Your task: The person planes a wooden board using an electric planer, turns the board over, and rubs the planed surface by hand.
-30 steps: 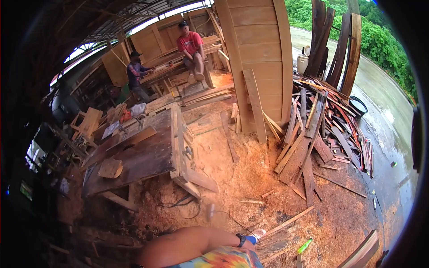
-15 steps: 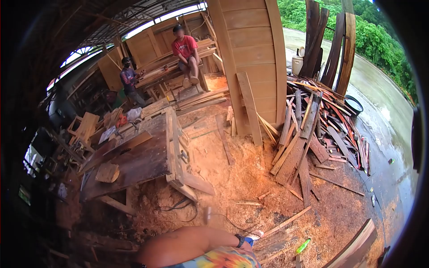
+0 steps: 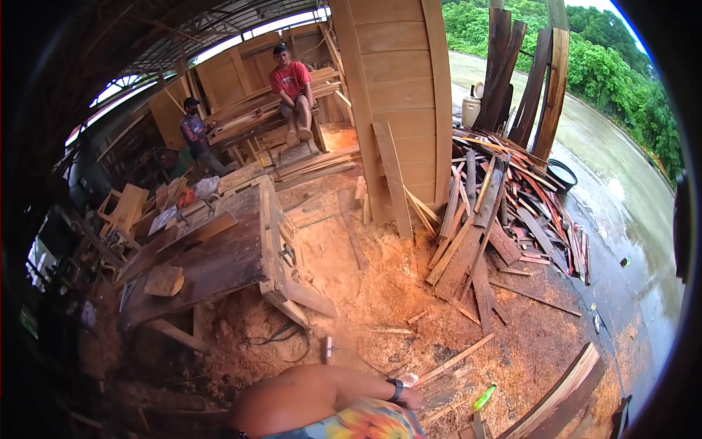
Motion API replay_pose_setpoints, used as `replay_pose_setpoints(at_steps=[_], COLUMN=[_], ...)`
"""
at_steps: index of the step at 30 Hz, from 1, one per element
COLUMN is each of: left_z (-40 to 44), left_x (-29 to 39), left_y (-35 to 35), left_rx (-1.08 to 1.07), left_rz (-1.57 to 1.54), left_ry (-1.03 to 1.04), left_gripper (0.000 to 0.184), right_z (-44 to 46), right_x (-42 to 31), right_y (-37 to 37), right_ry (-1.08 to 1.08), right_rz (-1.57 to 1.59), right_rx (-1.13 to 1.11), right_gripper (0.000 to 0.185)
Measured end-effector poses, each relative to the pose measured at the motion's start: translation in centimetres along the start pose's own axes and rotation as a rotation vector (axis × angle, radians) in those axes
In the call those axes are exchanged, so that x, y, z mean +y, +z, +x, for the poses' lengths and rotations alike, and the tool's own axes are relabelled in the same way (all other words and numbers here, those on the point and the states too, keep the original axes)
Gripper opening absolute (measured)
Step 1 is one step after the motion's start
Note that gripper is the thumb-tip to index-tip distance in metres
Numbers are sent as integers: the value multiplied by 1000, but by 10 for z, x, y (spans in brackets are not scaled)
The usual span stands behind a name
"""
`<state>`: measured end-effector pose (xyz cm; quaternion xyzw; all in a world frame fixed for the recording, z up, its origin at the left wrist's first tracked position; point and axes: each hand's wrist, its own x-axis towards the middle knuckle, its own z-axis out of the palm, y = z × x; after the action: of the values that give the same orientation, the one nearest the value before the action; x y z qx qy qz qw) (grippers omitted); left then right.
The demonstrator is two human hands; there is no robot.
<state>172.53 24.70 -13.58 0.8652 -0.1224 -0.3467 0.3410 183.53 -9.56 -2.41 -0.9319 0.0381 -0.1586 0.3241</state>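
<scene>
My left arm reaches across the bottom of the view, with a dark watch on its wrist. My left hand hangs low beside my tie-dye shirt; its fingers are small and partly turned away, so their closure and contents do not show. Just beyond the wrist is a small pale thing that I cannot make out. Several thin wood strips lie near the hand, among them a long pale strip. A bright green bottle-like item lies to its right. My right hand is out of view.
A dark-topped workbench stands left, bearing a wood piece. Scrap wood is heaped right of a panelled wooden door. A person in red sits at the back; another stands beside. Sawdust covers the floor.
The view has shifted, so the scene sits a little further left. A blue patch seen by my left hand before no longer shows. The seated person's head is raised more.
</scene>
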Motion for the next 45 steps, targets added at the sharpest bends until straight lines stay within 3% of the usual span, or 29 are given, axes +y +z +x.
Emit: replay_pose_setpoints(at_steps=[1,2,3,4,5,7,8,9,10,13,22,28,29,35,45], left_z=[7,15,22,26,26,21,22,24,27,32,29,25,24,24,24], left_x=[3,6,12,18,27,45,52,54,56,57,58,63,64,69,80], left_y=[-4,-7,-10,-12,-18,-26,-24,-22,-19,-11,-9,-2,-1,1,4], left_rx=[2,12,16,19,103,274,307,315,316,323,354,363,362,350,339], left_rz=[-140,-279,-568,-857,-1022,-1356,-1467,-1526,-1565,-1629,-1664,-1700,-1705,-1737,-1805], left_ry=[-54,-108,-232,-357,-339,-297,-257,-237,-220,-197,-197,-212,-217,-238,-326], left_gripper=[47,47,45,44,40,33,33,33,33,32,30,29,29,27,26], right_z=[-5,-8,-9,-24,-45,-65,-70,-75,-78,-75,-95,-96,-96,-86,-77], right_x=[-31,-85,-83,-99,-80,-155,-171,-172,-173,-180,-193,-166,-164,-181,-151], right_y=[2,-11,12,27,75,57,57,63,66,60,62,72,73,53,55], right_ry=[-3,32,37,-96,-503,-101,-365,-472,-580,-589,-729,-675,-767,-812,-486], right_rz=[51,115,239,47,339,595,497,417,336,220,398,376,406,558,449], right_rx=[-70,-373,-650,-652,-377,-713,-659,-661,-663,-781,-599,-727,-688,-759,-742], right_gripper=[49,43,42,41,34,36,31,29,27,18,10,12,9,4,11])
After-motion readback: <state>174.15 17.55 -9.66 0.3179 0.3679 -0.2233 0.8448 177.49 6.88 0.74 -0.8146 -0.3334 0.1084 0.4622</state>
